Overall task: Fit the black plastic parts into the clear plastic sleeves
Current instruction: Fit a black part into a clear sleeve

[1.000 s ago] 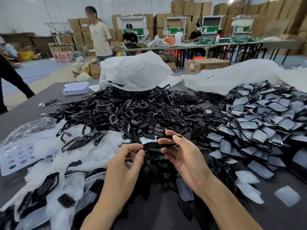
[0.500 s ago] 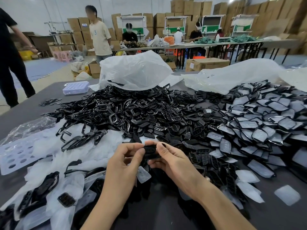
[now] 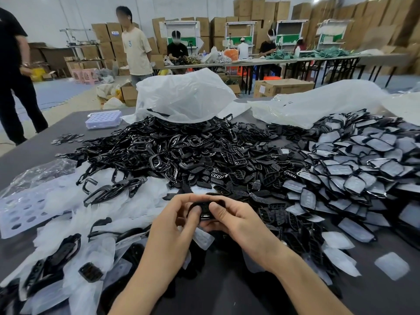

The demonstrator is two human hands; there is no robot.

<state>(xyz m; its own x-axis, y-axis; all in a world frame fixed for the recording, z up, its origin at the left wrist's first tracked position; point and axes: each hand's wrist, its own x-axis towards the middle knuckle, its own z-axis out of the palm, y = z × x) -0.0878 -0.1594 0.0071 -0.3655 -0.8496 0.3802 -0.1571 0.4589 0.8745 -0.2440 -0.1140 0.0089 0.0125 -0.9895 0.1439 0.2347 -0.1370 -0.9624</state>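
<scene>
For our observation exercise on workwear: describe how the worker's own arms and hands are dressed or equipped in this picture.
Both the left hand and the right hand are bare: no gloves, rings or watch show. Both forearms are uncovered, with no sleeve in view.

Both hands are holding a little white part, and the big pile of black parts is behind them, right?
Not quite. In the head view, the left hand and right hand pinch a black plastic part, not a white one. The rest is right: the big pile of black parts lies behind them.
</scene>
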